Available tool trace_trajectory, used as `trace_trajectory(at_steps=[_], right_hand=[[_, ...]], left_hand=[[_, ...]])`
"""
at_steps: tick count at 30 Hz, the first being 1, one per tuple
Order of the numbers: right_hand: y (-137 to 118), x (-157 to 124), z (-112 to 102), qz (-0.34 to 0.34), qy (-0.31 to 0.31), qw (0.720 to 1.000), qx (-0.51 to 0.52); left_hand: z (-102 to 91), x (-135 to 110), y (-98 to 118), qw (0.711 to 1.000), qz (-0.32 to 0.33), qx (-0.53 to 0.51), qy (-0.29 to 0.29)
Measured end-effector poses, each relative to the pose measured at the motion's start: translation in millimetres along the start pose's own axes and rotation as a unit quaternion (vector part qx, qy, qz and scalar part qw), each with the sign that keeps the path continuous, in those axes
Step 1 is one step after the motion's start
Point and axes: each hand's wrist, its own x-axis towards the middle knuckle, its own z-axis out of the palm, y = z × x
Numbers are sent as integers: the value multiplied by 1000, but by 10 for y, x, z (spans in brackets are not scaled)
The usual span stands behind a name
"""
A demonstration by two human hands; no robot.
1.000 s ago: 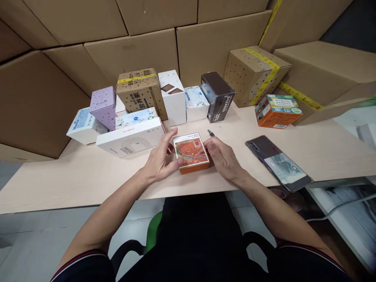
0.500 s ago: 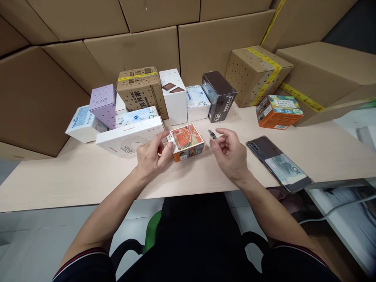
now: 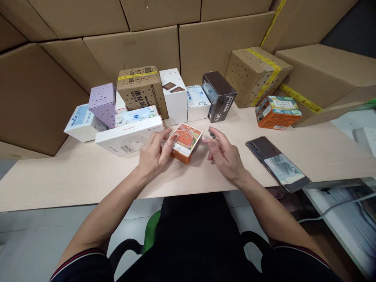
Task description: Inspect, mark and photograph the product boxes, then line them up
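A small orange box (image 3: 186, 142) with a red picture on its top sits turned cornerwise on the pale wooden table (image 3: 73, 176). My left hand (image 3: 152, 153) grips its left side, thumb and fingers closed on it. To the right of the box is my right hand (image 3: 225, 154), its fingers loosely apart and holding nothing. The fingertips hover near the box's right corner and close to a small dark pen-like object (image 3: 212, 134) lying on the table.
Several small boxes stand in a row behind: a long white box (image 3: 129, 135), a lilac box (image 3: 102, 103), a taped brown carton (image 3: 142, 91), a white box (image 3: 174, 95), a dark box (image 3: 219, 96). An orange box (image 3: 277, 112) and a phone (image 3: 277, 163) lie right. Big cartons wall the back.
My right hand let go of the box, pulled away to the right, then came back close. My left hand moved the box farther back and rotated it cornerwise.
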Motion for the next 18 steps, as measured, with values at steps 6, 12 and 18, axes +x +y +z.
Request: trace_trajectory(at_steps=[6, 12, 18], right_hand=[[182, 117, -61, -34, 95, 966, -239], [300, 143, -72, 28, 26, 891, -453], [260, 181, -178, 64, 72, 915, -392]], left_hand=[[-16, -32, -9, 996, 27, -80, 36], [-18, -17, 8, 976, 138, -162, -40], [35, -8, 72, 950, 265, -147, -80]])
